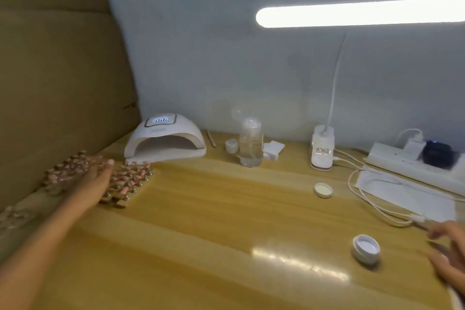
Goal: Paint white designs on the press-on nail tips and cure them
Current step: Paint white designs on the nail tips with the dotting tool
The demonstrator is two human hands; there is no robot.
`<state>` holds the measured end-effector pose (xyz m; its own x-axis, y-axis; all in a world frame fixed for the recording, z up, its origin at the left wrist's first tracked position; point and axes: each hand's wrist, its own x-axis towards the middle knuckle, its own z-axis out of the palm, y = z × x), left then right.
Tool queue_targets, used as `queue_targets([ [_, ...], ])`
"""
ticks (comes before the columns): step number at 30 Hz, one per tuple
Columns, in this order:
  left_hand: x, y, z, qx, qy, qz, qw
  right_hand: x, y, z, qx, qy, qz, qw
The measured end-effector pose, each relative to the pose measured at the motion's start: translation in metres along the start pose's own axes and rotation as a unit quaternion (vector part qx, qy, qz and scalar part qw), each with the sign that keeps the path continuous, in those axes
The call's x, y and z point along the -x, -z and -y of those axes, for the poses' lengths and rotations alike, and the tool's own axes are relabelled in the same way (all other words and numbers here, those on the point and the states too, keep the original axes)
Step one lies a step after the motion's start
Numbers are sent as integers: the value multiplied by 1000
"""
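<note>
The desk (201, 221) was pale wood, set against a grey wall, with a tan padded panel (55, 70) on the left. A lit light bar (359, 14) hung over the right half, and its clamp base (322, 151) stood at the rear edge of the desk.

The nail tips (130, 176), pink and mounted on small stands, stood in close rows at the left of the desk, just in front of the curing lamp (164, 139). The lamp's display was lit and its opening faced the camera.

The left grip (96, 180) lay over the rows with its fingers straight and together, wide and holding nothing. Whether it touched the tips could not be told.

The right grip (448, 254) was at the right edge of the view, blurred and partly cut off. A thin dark streak showed by its fingers, but whether the grip held anything could not be told.

An open white pot (366, 249) stood near the right grip, apart from it. Its lid (323, 190) lay further back.

Along the rear were a thin stick (210, 138), a small jar (231, 146), a clear bottle (250, 145) and white pads (273, 149). A power strip (412, 167), a white sheet (407, 195) and a cable (372, 205) were at the right.
</note>
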<state>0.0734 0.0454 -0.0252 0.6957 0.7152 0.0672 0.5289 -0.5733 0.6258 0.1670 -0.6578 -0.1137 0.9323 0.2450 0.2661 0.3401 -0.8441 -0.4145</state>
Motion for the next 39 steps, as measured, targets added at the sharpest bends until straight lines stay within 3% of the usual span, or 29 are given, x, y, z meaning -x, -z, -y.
queue_targets([
  [2,5,-3,-2,-4,-24,12,1000,18,7,19,-11,-15,41,999],
  [7,20,-5,-25,16,-58,69,996,7,37,95,-162,50,-24,985],
  [11,56,-26,-59,19,-112,125,986,-6,42,138,-411,6,-37,911],
  [16,103,-57,-103,74,-157,208,963,-14,18,152,-566,-61,-88,817],
  [18,111,-65,-110,104,-168,184,963,-11,12,141,-594,-70,-72,798],
  [20,123,-68,-108,90,-276,59,955,-11,9,131,-607,-87,-77,786],
  [21,131,-66,-108,48,-379,-13,924,-13,8,128,-613,-97,-82,779],
  [23,144,-69,-106,-36,-585,-92,805,-19,4,124,-627,-115,-75,767],
  [24,151,-74,-105,-62,-643,-90,758,-21,1,122,-630,-120,-59,765],
  [26,160,-82,-107,-94,-682,-66,722,-23,-4,120,-626,-116,-26,771],
  [34,173,-93,-105,-138,-638,-23,757,-17,5,134,-661,-71,-9,747],
  [39,176,-89,-108,-152,-579,1,801,-19,8,135,-679,-116,-27,724],
])
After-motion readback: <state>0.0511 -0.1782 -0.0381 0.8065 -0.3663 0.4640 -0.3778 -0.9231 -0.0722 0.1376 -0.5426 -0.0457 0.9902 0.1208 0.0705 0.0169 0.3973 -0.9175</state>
